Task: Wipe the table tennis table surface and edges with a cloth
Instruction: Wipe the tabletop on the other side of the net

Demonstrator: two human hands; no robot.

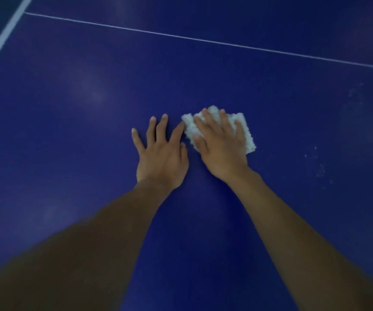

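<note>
Forearms, two, bare, entering from the near side of the surface and converging toward its middle. Head view, sole view. Item: left hand (160, 153), palm down on the bare blue table tennis table (69, 135), fingers straight and spread, holding nothing; its index fingertip is touching or just beside the left corner of the cloth, which of the two cannot be told. Item: right hand (220, 149), palm down on top of the cloth, fingers (210, 118) straight and slightly apart, pressing rather than gripping. Item: white nubbly cloth (246, 133), folded to a rough rectangle, flat on the mid-surface under the right hand, its longer side running left to right, its right and far margins showing past the hand. Item: thin white centre line (203, 40), crossing beyond the cloth, well apart from it. Item: broad white edge line (1, 41), at the far left corner of the surface, farther off than the centre line. Item: pale dust specks (320, 171), scattered toward the right side of the surface, right of the cloth and apart from it. Assessment: the specks lie on the right hand's side, so a rightward stroke along the cloth's long side seems the natural one; the edges appear not yet reached.
</note>
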